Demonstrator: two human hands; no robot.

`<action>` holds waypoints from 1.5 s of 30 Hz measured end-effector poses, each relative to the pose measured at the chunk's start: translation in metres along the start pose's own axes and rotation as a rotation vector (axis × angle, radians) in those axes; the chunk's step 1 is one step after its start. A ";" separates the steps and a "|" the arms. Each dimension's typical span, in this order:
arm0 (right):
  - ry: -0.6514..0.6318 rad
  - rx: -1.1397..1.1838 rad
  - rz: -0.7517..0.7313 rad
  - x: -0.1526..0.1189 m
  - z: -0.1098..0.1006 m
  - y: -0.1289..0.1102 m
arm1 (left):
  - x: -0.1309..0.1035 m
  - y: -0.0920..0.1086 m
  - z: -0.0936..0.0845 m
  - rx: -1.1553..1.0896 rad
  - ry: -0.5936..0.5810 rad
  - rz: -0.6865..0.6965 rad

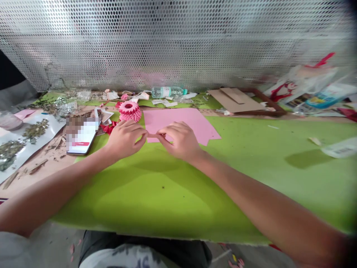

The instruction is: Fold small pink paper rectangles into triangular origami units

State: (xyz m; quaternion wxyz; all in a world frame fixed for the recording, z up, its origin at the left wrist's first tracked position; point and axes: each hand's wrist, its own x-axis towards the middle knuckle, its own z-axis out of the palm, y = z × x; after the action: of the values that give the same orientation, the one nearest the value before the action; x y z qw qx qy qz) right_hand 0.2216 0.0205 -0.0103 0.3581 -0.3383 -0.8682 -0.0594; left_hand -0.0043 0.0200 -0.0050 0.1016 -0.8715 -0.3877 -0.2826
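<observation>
A spiky pink ring [129, 111] of folded paper stood just beyond my left hand [126, 139], the phone [83, 144] to its left, a clear bottle [169, 92] lying behind. That hand and my right hand [181, 141] pinched a thin strip [152, 136] between them, near flat pink sheets [181, 114]. Smooth green covered the bench [156, 208]; a perforated screen [178, 41] rose beyond.

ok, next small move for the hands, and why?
Probably bring the ends of the small strip together to fold it: the left hand and right hand pinch opposite ends, and a pink stack of folded-looking pieces stands nearby.
</observation>
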 end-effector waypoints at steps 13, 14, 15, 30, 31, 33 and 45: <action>-0.068 -0.022 -0.088 -0.001 0.001 0.002 | -0.003 -0.005 0.004 0.013 -0.056 0.132; -0.069 -0.016 -0.103 -0.001 0.001 0.000 | -0.003 -0.002 0.006 0.015 -0.065 0.148; -0.070 -0.012 -0.113 -0.001 0.000 -0.001 | -0.003 0.000 0.007 0.019 -0.075 0.157; -0.079 -0.052 -0.188 0.000 -0.005 0.005 | -0.004 -0.009 0.004 0.047 -0.003 0.199; -0.078 -0.054 -0.203 -0.001 -0.006 0.002 | -0.005 -0.005 0.005 0.054 -0.006 0.227; -0.075 -0.075 -0.230 -0.001 -0.007 -0.005 | -0.005 0.001 0.008 0.075 0.006 0.268; -0.099 -0.219 -0.157 0.001 -0.012 0.002 | -0.005 -0.011 0.004 0.103 0.063 0.290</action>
State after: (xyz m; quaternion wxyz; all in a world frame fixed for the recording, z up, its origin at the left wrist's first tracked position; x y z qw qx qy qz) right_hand 0.2293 0.0180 -0.0011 0.2698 -0.3090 -0.8969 -0.1650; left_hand -0.0131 0.0257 -0.0113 0.1980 -0.9028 -0.2682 -0.2718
